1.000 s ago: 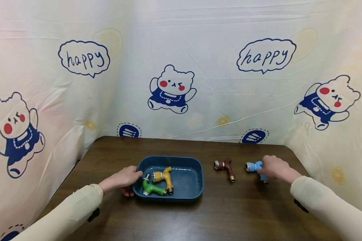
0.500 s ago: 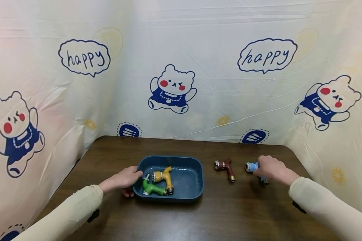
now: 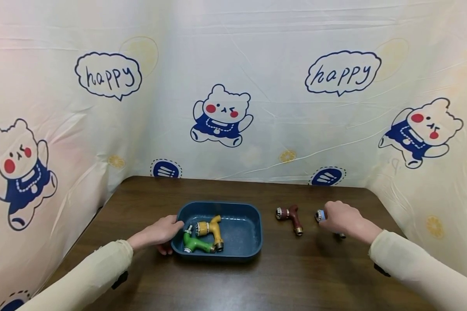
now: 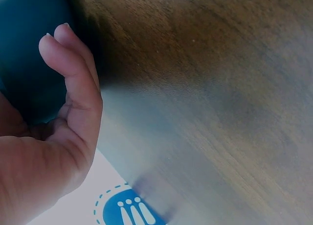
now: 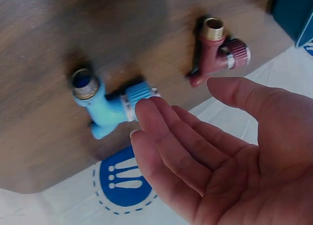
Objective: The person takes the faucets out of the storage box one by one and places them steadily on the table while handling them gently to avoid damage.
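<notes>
At the left end of a dark blue tray (image 3: 239, 255), my left hand (image 3: 160, 229) holds the wall, its thumb at the rim and its fingers on the outside. In the left wrist view those fingers (image 4: 80, 78) bend against the tray side. Inside the tray lie a yellow tap (image 3: 215, 230) and a green tap (image 3: 196, 244). My right hand (image 3: 344, 219) hovers over a light blue tap (image 5: 105, 110), hiding most of it in the head view. The right wrist view shows its fingers loosely bent and thumb apart, fingertips by the ribbed blue knob, nothing gripped.
A dark red tap (image 3: 294, 219) lies on the brown wooden table (image 3: 280, 276) between the tray and the blue tap. Behind and at both sides hangs a white printed curtain (image 3: 272, 125).
My right hand has shifted left over the blue tap, covering more of it. The left hand, the tray and the taps have stayed in place.
</notes>
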Action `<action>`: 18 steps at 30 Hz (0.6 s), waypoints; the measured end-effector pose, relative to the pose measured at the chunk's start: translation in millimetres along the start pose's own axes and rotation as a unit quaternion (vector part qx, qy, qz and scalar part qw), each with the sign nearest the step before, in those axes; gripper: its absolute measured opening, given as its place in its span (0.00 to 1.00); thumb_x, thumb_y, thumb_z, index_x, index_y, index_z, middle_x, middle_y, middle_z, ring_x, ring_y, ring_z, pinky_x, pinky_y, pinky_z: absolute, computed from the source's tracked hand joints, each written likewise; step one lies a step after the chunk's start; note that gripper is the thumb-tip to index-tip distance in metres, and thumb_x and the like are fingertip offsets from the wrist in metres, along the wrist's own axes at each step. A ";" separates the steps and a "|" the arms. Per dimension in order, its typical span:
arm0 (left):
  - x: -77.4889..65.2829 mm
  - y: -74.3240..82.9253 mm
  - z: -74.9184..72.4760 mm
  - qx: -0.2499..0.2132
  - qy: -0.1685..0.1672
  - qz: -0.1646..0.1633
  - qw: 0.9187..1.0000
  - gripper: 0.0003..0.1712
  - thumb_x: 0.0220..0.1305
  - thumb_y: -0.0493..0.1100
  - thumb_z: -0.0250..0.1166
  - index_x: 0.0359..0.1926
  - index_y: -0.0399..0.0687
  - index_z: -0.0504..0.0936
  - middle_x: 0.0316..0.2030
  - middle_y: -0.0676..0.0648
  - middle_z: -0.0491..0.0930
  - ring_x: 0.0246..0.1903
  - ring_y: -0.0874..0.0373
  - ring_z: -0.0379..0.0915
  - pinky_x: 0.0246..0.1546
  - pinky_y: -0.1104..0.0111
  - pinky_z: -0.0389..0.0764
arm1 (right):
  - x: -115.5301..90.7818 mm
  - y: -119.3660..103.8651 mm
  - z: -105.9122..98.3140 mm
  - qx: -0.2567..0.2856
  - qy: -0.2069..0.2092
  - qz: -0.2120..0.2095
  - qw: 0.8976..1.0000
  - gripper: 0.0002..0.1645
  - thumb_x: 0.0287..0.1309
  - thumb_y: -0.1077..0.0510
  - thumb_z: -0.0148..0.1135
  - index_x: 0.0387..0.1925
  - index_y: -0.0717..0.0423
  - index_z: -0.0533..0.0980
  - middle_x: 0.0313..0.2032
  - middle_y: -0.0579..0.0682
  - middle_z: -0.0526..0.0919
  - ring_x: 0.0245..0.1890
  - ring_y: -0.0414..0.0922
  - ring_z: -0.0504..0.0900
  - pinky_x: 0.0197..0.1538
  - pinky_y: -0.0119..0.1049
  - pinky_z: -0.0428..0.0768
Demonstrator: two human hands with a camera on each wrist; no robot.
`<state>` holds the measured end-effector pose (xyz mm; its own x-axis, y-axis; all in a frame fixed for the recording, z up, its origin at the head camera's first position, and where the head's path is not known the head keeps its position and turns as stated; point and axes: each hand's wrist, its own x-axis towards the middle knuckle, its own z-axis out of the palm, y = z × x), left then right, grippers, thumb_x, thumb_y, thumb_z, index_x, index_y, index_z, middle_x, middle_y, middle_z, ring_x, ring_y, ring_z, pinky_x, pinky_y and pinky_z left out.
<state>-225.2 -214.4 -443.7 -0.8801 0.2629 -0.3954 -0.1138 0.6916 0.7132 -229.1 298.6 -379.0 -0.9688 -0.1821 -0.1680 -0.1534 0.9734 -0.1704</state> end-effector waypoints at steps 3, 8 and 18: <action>4.5 -5.9 -2.5 0.000 -0.014 0.014 1.000 0.26 0.82 0.45 0.47 0.65 0.25 0.65 0.23 0.41 0.82 0.17 0.51 0.82 0.17 0.63 0.86 | -2.0 -6.6 -0.7 -0.007 0.009 -0.009 1.000 0.15 0.56 0.56 0.68 0.20 0.52 0.71 0.19 0.46 0.72 0.20 0.44 0.69 0.22 0.40 0.68; 1.0 -1.1 -0.4 0.004 -0.004 0.003 1.000 0.24 0.81 0.44 0.47 0.65 0.28 0.68 0.22 0.40 0.82 0.16 0.51 0.81 0.17 0.63 0.85 | -4.3 -16.6 0.8 -0.005 0.016 -0.022 1.000 0.22 0.54 0.58 0.66 0.14 0.47 0.64 0.15 0.41 0.59 0.18 0.41 0.60 0.21 0.37 0.58; -2.0 2.2 0.8 0.010 0.007 -0.008 1.000 0.24 0.82 0.44 0.47 0.66 0.29 0.67 0.24 0.41 0.82 0.16 0.52 0.81 0.18 0.64 0.85 | -3.3 -30.9 -0.5 -0.014 0.036 -0.048 0.998 0.16 0.56 0.57 0.68 0.16 0.50 0.73 0.16 0.43 0.71 0.17 0.42 0.69 0.19 0.37 0.66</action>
<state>-223.4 -212.9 -441.8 -0.8843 0.2425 -0.3991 -0.1188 0.7096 0.6945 -221.2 269.3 -372.7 -0.9608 -0.2652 -0.0812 -0.2506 0.9555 -0.1559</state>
